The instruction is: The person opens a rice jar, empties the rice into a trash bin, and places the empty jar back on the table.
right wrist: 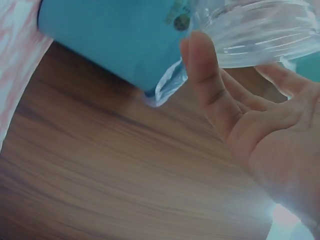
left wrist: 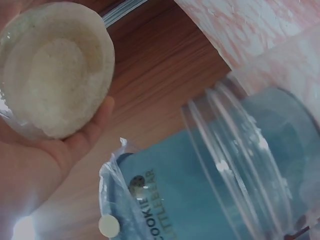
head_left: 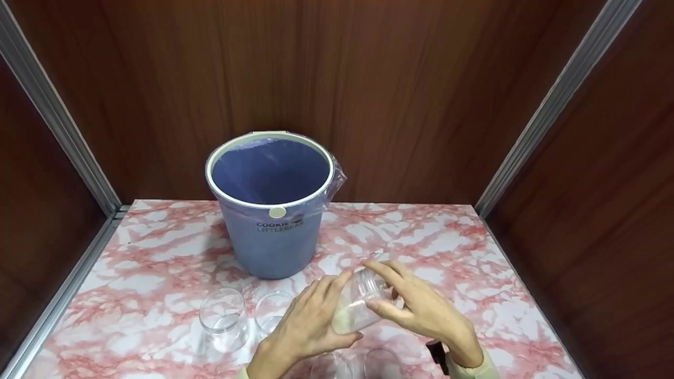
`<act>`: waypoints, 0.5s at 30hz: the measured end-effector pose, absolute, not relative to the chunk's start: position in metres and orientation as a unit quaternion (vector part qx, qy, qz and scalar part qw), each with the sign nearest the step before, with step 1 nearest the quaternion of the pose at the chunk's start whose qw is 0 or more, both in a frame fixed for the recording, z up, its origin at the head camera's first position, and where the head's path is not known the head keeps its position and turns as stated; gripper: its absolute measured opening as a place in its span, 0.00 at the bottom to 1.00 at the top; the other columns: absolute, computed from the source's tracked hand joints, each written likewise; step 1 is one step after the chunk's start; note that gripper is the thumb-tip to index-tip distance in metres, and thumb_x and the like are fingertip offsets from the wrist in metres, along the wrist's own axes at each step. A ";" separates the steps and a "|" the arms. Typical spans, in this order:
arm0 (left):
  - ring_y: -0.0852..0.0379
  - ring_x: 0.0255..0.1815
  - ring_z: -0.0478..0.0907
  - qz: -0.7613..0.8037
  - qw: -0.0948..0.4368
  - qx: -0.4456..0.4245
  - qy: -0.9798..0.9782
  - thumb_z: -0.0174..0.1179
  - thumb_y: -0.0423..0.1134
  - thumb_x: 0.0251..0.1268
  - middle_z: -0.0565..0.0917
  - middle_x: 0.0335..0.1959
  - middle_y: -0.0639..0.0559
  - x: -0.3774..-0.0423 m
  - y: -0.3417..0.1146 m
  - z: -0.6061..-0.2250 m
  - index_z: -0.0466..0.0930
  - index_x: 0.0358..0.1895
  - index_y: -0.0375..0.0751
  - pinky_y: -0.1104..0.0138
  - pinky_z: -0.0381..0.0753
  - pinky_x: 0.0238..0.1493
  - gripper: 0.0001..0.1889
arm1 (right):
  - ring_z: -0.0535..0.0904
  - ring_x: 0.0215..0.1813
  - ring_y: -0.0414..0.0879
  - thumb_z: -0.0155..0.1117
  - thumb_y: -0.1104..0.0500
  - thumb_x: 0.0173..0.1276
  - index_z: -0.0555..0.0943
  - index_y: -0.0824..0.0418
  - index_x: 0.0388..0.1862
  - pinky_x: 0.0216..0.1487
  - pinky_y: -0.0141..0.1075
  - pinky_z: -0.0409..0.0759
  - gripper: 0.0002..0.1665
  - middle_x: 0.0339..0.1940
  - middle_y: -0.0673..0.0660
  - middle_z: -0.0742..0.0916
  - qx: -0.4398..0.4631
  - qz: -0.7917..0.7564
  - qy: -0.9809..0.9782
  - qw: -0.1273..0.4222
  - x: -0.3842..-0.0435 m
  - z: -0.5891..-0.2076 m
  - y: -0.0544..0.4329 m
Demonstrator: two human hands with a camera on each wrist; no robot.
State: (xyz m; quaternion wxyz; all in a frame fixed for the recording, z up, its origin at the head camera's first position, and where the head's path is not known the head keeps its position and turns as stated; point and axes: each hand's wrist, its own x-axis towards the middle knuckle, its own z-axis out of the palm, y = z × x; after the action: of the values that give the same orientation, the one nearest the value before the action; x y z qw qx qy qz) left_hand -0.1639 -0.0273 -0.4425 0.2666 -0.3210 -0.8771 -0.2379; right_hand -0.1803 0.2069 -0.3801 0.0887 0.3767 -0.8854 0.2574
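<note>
A clear jar (head_left: 358,311) is tilted between both hands, its ribbed neck toward the upper right. Pale, whitish grainy contents (left wrist: 57,70) lie at its base in the left wrist view. My left hand (head_left: 310,321) grips the body around the base. My right hand (head_left: 421,302) holds the ribbed top end (right wrist: 265,35) between thumb and fingers; whether a lid is on it I cannot tell. Left of my left hand stand a clear jar (head_left: 224,318) and another clear container (head_left: 273,310), partly hidden by the hand.
Behind the jars stands a blue bin (head_left: 274,242) with a pale rim and a plastic liner. More clear round containers (head_left: 383,363) show at the near edge, partly cut off. The red-and-white marbled table (head_left: 421,237) is enclosed by brown wood panels (head_left: 400,105).
</note>
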 end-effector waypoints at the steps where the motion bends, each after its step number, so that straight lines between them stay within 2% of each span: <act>1: 0.58 0.46 0.79 -0.251 0.257 -0.328 -0.874 0.75 0.63 0.38 0.79 0.52 0.52 -0.165 -0.029 -0.443 0.59 0.73 0.45 0.65 0.82 0.47 0.56 | 0.79 0.46 0.38 0.63 0.46 0.69 0.65 0.45 0.74 0.44 0.34 0.81 0.36 0.61 0.47 0.77 0.394 0.262 -0.876 0.089 -0.180 -0.379 0.207; 3: 0.60 0.46 0.78 -0.276 0.234 -0.342 -0.867 0.75 0.62 0.39 0.78 0.54 0.53 -0.166 -0.033 -0.443 0.57 0.74 0.46 0.65 0.82 0.48 0.56 | 0.79 0.56 0.43 0.65 0.48 0.68 0.64 0.48 0.75 0.53 0.38 0.81 0.38 0.67 0.50 0.74 0.432 0.265 -0.858 0.089 -0.181 -0.377 0.208; 5: 0.61 0.46 0.77 -0.300 0.213 -0.353 -0.860 0.75 0.62 0.40 0.78 0.54 0.55 -0.167 -0.036 -0.444 0.56 0.75 0.48 0.66 0.81 0.47 0.56 | 0.74 0.67 0.47 0.67 0.49 0.66 0.63 0.52 0.75 0.63 0.42 0.77 0.41 0.71 0.52 0.72 0.465 0.267 -0.840 0.086 -0.182 -0.376 0.210; 8: 0.62 0.46 0.77 -0.316 0.199 -0.361 -0.854 0.75 0.61 0.41 0.78 0.54 0.56 -0.168 -0.037 -0.445 0.56 0.75 0.49 0.66 0.81 0.46 0.55 | 0.69 0.72 0.48 0.69 0.49 0.64 0.59 0.53 0.77 0.68 0.42 0.73 0.46 0.75 0.55 0.69 0.477 0.274 -0.832 0.076 -0.182 -0.376 0.213; 11: 0.61 0.45 0.77 -0.301 0.218 -0.354 -0.858 0.76 0.62 0.38 0.79 0.51 0.55 -0.167 -0.035 -0.447 0.59 0.73 0.48 0.66 0.81 0.46 0.55 | 0.74 0.67 0.48 0.67 0.48 0.65 0.56 0.53 0.78 0.63 0.43 0.77 0.47 0.75 0.54 0.69 0.440 0.288 -0.847 0.069 -0.181 -0.377 0.213; 15: 0.60 0.44 0.77 -0.270 0.255 -0.341 -0.864 0.77 0.62 0.34 0.79 0.49 0.53 -0.167 -0.031 -0.448 0.61 0.72 0.46 0.65 0.81 0.46 0.56 | 0.78 0.49 0.40 0.60 0.47 0.70 0.54 0.47 0.79 0.48 0.41 0.81 0.43 0.71 0.52 0.72 0.366 0.282 -0.884 0.068 -0.182 -0.381 0.209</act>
State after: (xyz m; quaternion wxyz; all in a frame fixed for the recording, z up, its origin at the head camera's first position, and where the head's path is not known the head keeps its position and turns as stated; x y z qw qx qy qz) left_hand -0.1668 -0.0306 -0.4476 0.2552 -0.3408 -0.8638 -0.2696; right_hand -0.1820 0.2094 -0.3815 0.0679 0.3662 -0.8842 0.2818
